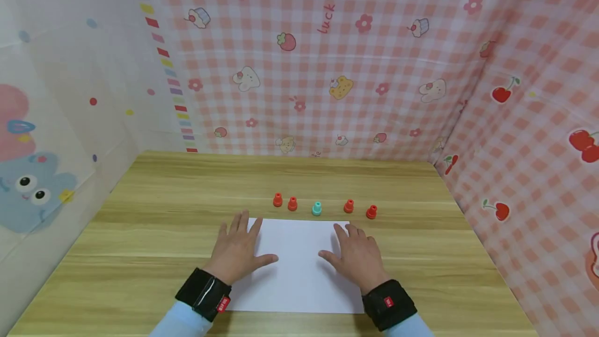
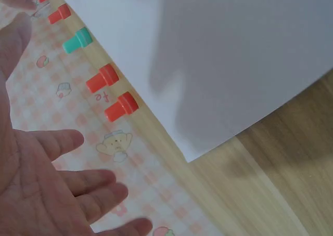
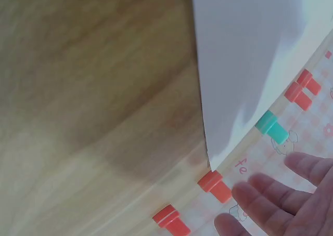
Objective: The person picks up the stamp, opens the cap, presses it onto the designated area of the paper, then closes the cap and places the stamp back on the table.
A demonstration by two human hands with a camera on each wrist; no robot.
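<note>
A blank white sheet of paper (image 1: 295, 280) lies flat before me. Over its left side my left hand (image 1: 237, 254) hovers, fingers spread and thumb pointing inward, casting a shadow on the sheet. My right hand (image 1: 356, 255) mirrors it at the right edge, its fingers apart and slightly bent. Both hands hold nothing. Beyond the sheet's far edge stand small peg-shaped pieces in a loose row: two red pieces (image 1: 292, 203) on the left, a teal piece (image 1: 316, 208) in the middle, then a red piece (image 1: 349, 206) and another red piece (image 1: 372, 212) on the right.
The wooden table (image 1: 154, 233) carries the paper and pieces. A pink checked cloth (image 1: 309, 66) hangs behind it, with a white patterned cloth (image 1: 70, 92) on the left and a cherry-print cloth (image 1: 529, 118) on the right. Black bands (image 1: 204, 294) wrap both wrists.
</note>
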